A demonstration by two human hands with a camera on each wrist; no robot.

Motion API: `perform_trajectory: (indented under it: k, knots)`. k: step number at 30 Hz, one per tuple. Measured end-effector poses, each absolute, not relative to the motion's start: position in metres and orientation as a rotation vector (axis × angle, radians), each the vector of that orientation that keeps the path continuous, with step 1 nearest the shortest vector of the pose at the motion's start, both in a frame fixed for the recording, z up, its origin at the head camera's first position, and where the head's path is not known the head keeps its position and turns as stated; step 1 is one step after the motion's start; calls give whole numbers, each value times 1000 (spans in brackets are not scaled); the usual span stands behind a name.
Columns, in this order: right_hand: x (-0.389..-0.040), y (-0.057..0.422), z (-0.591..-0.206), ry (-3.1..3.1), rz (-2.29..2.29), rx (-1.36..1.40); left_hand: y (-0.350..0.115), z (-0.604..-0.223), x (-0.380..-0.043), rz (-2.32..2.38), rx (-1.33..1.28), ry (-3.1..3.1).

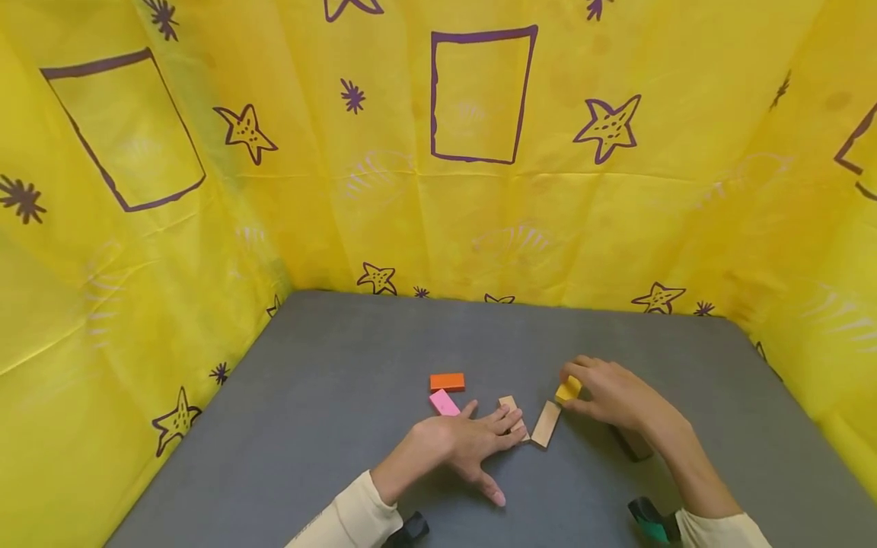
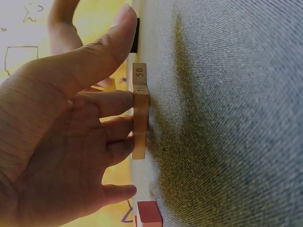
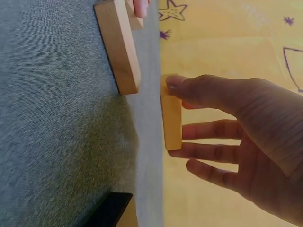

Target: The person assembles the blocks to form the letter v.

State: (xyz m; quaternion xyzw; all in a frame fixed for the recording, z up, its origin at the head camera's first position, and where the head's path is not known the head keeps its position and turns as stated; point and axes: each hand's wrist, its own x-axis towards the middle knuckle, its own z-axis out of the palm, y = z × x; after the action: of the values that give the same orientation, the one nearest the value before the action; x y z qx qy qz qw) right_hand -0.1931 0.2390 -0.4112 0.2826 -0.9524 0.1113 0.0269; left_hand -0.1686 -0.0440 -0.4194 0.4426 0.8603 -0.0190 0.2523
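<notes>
My left hand (image 1: 473, 445), fingers spread and fairly straight, rests its fingertips on a plain wooden block (image 1: 508, 403) on the grey surface. In the left wrist view, this wooden block (image 2: 140, 125) has a printed number on its end. A second wooden block (image 1: 546, 424) lies angled beside it, the two nearly meeting at their near ends; "50" shows on its end (image 2: 139, 73). At that block's far end, my right hand (image 1: 613, 392) pinches a yellow block (image 3: 172, 123) between thumb and fingers. A pink block (image 1: 444, 403) lies by the left hand, partly covered.
Beyond the pink block lies an orange block (image 1: 448, 382). A dark block (image 1: 631, 444) sits under the right forearm, partly hidden. Yellow patterned cloth (image 1: 479, 221) walls the grey surface (image 1: 342, 358) at the back and sides. Dark straps or devices (image 1: 651, 520) show at both wrists.
</notes>
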Motion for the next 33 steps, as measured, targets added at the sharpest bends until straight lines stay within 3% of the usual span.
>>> perform_trajectory:
  k: [13, 33]
  knots:
    - [-213, 242, -410, -3033, 445, 887, -42, -416, -174, -55, 1181, 2312]
    - [-215, 239, -421, -3033, 451, 911, -42, -415, -174, -64, 1199, 2316]
